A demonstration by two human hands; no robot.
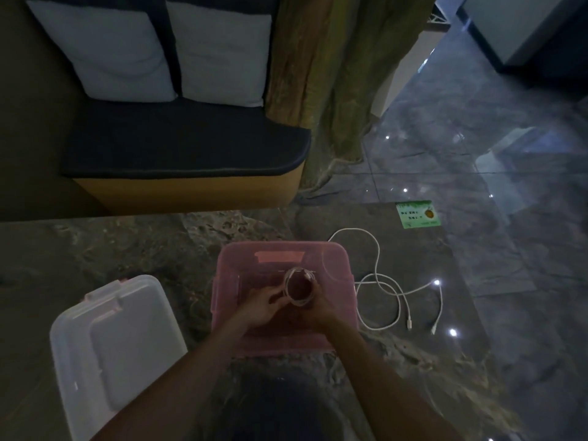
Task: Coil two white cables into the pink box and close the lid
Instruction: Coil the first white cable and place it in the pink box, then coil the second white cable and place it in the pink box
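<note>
The open pink box (229, 265) stands on the dark stone table in front of me. Over its inside, both hands hold one white cable wound into a small coil (299, 286). My left hand (262, 305) grips the coil's left side and my right hand (313, 310) grips its lower right side. A second white cable (378, 281) lies loose and looping on the table to the right of the box, both plugs near the front. The white lid (117, 342) lies flat on the table to the left of the box.
A green card (417, 214) lies at the table's far right corner. Behind the table stands a bench with a dark seat cushion (184, 144) and two pale pillows. A curtain (334, 74) hangs beside it, with glossy floor to the right.
</note>
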